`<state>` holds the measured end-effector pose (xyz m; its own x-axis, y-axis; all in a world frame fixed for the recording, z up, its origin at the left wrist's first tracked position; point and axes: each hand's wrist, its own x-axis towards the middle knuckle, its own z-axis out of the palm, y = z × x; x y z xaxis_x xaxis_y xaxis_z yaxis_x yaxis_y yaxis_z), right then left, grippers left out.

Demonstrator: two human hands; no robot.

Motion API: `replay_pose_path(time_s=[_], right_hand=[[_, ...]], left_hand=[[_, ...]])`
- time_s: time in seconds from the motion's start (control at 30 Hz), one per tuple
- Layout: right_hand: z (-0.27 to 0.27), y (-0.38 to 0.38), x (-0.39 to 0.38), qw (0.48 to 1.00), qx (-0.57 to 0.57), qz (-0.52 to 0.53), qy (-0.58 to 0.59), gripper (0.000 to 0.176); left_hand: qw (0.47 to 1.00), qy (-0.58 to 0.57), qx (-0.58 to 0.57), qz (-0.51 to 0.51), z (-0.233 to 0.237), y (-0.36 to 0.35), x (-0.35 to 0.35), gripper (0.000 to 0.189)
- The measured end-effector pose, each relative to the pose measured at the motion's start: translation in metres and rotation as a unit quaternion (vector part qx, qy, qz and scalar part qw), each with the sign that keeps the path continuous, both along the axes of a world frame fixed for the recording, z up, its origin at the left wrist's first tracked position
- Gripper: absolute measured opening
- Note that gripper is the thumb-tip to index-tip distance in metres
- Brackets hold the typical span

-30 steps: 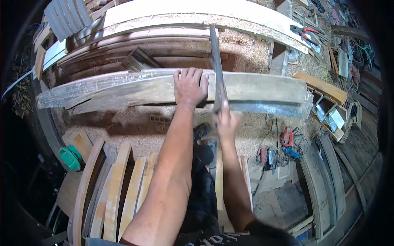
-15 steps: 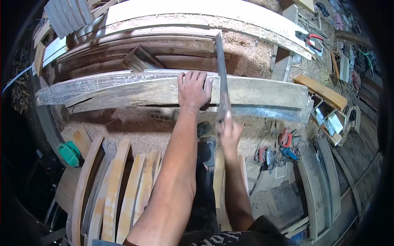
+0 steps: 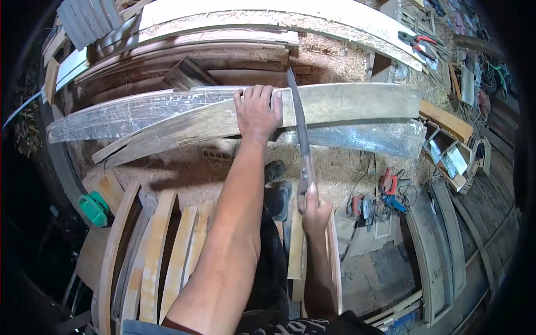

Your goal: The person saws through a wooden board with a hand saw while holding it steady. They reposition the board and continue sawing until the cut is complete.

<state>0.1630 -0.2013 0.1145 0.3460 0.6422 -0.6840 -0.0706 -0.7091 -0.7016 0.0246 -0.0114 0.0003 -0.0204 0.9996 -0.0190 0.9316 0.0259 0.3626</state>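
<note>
My left hand (image 3: pixel 258 113) lies on a weathered wooden board (image 3: pixel 357 104), its fingers reaching over the far edge and the thumb apart. In my right hand (image 3: pixel 317 212) is the handle of a handsaw (image 3: pixel 302 131), gripped in a closed fist. The long saw blade crosses the board just right of my left hand, its tip near the far edge. Beneath the board is a beam with a shiny silvery covering (image 3: pixel 363 137). The board lies at a slant over this beam, its left end nearer to me.
Curved wooden pieces (image 3: pixel 159 254) stand near me on the left. Red and blue power tools (image 3: pixel 389 187) with cords lie at the right. Red-handled pliers (image 3: pixel 420 44) rest on a long pale plank (image 3: pixel 335 22) at the back. A green object (image 3: pixel 94 209) sits far left.
The saw has been drawn back toward me with my right hand. The board's right end has swung away from me, its left end slightly nearer. My left hand has shifted slightly away.
</note>
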Motion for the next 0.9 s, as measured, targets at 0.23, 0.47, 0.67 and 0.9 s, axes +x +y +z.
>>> replay_pose_path(time_s=[0.23,0.47,0.67,0.9], right_hand=[[-0.034,-0.013,-0.018,0.998,0.012,-0.062,0.01,0.054],[-0.049,-0.028,-0.025,0.996,0.07,-0.056,0.024,0.055],[-0.051,-0.08,-0.038,0.993,0.059,-0.103,0.025,0.056],[-0.091,-0.021,-0.033,0.988,0.151,-0.026,-0.034,0.058]], left_hand=[[0.997,-0.009,0.035,-0.075,0.002,0.001,-0.006,0.025],[0.997,-0.003,0.034,-0.072,0.0,-0.001,-0.006,0.028],[0.996,-0.001,0.039,-0.081,-0.004,-0.001,-0.009,0.029],[0.996,0.007,0.038,-0.082,-0.007,-0.005,-0.008,0.032]])
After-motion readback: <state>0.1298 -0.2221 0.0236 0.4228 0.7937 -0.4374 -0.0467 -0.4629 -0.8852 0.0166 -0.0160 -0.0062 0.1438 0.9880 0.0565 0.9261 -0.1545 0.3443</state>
